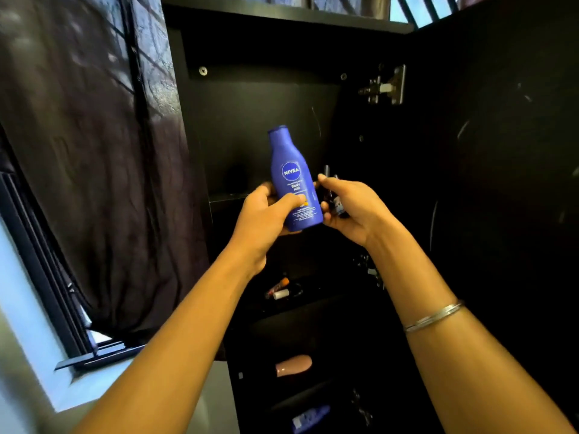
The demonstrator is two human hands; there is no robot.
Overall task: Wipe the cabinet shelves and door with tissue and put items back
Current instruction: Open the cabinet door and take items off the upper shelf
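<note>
1. The left hand (266,214) grips one blue Nivea bottle (293,180) by its lower half, thumb across the front label and fingers curled behind; the bottle stands nearly upright, cap up, most of its body rising above the grip.
2. The bottle is held in the air in front of the open black cabinet (266,120), at the level of the upper shelf (225,197) and just in front of its edge, not resting on it.
3. The right hand (351,205) is just beside the bottle on its right, fingers curled round a small dark bottle (340,208) with a pale label; a second thin dark item seems to rise above the fingers, but what it is cannot be told.
4. One silver bangle (434,316) circles the right forearm.
5. The cabinet door (501,151) stands open to the right, with one metal hinge (383,87) visible near its top.
6. On a lower shelf lie a few small items: one orange-tipped tube (279,285) and one white-capped piece (280,294) touching or nearly so.
7. Lower still lies one pink bottle (294,364) on its side, and below it one blue tube (310,416), also lying down.
8. One dark curtain (94,151) hangs left of the cabinet, by a window frame (47,277).
</note>
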